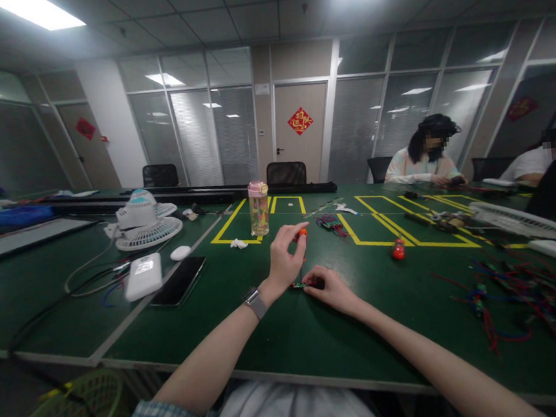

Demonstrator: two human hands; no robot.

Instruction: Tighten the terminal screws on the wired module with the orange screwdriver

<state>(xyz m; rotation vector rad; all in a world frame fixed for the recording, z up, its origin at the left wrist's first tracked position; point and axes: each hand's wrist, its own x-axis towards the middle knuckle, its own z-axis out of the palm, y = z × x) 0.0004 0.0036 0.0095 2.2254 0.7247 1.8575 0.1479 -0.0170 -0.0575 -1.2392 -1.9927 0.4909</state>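
My left hand [285, 258], with a watch on the wrist, is raised just above the table. Its fingers close round the orange-red handle of a small screwdriver [302, 232]. The thin dark shaft points down, almost upright, to a small green circuit board [298, 286] on the table. My right hand [332, 288] rests low beside it, its fingers pinching the board's right edge. The fingers partly cover the board, so its details and the exact contact of the tip cannot be made out.
A pink-lidded bottle [259, 210] stands beyond my left hand. Leftward lie a phone [181, 280], a white power bank [142, 277] and a white fan [145, 223]. Rightward are a small red-orange object [398, 249] and tangled wired boards [524, 300]. Two people sit at the far right.
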